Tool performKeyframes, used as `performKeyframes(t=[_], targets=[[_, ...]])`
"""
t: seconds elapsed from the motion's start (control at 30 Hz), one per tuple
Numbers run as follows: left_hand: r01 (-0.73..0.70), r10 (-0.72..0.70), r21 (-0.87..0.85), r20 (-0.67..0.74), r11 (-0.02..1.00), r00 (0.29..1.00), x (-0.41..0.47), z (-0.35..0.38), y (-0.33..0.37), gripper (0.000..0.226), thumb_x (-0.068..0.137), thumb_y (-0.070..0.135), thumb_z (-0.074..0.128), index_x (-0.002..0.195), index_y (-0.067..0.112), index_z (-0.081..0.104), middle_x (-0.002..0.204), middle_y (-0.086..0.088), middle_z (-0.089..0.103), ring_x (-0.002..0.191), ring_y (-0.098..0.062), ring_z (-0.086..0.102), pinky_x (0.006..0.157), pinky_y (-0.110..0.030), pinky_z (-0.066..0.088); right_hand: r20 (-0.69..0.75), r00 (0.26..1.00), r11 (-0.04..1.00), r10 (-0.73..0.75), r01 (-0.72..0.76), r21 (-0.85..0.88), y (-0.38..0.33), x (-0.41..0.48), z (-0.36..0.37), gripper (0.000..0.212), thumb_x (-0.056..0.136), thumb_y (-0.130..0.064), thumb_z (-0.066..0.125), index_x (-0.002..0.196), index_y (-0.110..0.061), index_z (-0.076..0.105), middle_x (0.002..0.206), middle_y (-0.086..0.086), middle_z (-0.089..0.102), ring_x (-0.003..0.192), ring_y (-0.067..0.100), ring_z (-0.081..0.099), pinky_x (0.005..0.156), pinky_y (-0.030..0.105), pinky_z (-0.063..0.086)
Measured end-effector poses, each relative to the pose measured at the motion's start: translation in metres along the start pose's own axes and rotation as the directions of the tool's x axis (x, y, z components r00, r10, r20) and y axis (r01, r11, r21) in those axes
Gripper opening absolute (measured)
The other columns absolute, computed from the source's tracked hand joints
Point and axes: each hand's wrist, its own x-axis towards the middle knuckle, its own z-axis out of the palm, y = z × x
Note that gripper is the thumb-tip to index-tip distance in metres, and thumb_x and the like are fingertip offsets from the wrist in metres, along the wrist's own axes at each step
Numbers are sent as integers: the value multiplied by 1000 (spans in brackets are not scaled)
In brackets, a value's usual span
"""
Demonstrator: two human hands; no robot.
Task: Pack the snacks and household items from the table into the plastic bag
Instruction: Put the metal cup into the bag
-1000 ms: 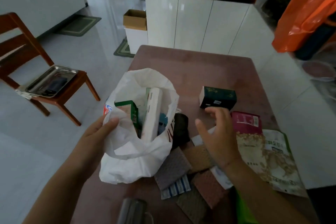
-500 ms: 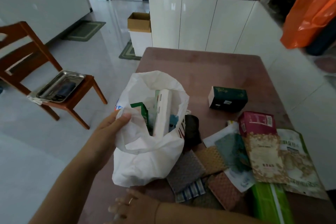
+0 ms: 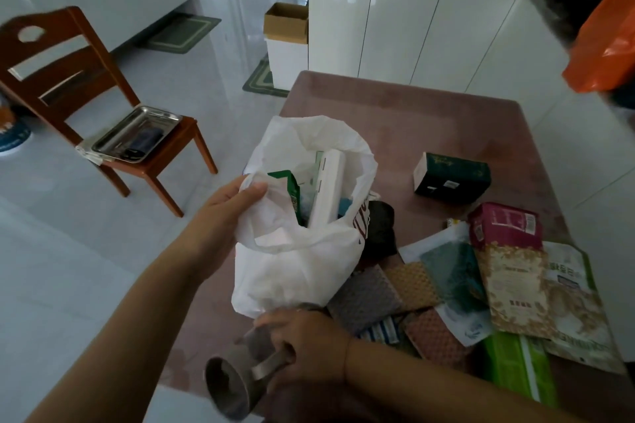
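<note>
Brown table (image 3: 395, 106), white cupboards beyond. Right hand (image 3: 305, 347), half a second ago empty at 6 o'clock, now grips a steel mug (image 3: 237, 378) by its handle. Left hand (image 3: 226, 213) pinches the bag (image 3: 299, 271) rim open. Mug likely goes in next; packets remain at 3 o'clock.

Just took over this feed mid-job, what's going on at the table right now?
A person is packing table items into a white plastic bag. The left hand pinches the bag's rim to hold it open; a white box and a green packet already stand inside. The right hand grips a metal cup by its handle at the near edge, below the bag. Waiting on the table: a dark green box, snack pouches and woven cloths.
</note>
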Motion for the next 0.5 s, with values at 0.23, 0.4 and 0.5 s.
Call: performKeyframes(t=[0.23, 0.4, 0.5], targets=[[-3, 2, -28, -12, 1000, 1000, -12, -6, 5, 21, 93, 31, 48, 108, 26, 61, 95, 6, 75, 88, -18, 72, 73, -29, 59, -131, 960, 751, 248, -105, 652, -18, -45, -116, 59, 61, -21, 86, 116, -7, 66, 125, 18, 62, 119, 26, 59, 105, 46, 45], [10, -11, -55, -30, 998, 999, -18, -5, 2, 31, 89, 33, 52, 117, 23, 61, 109, -1, 72, 100, -24, 69, 84, -37, 57, -423, 773, 589, 472, 80, 804, 7, -15, -179, 39, 59, -41, 82, 75, -8, 70, 109, 22, 66, 104, 29, 66, 94, 45, 53], [30, -33, -69, -44, 997, 998, -21, 0, 0, 38, 86, 33, 54, 122, 20, 59, 116, -5, 69, 105, -28, 66, 91, -43, 54, -435, 667, 664, 605, -122, 737, 30, 28, -184, 44, 61, -38, 82, 79, -2, 66, 102, 10, 72, 99, 27, 68, 95, 43, 53]])
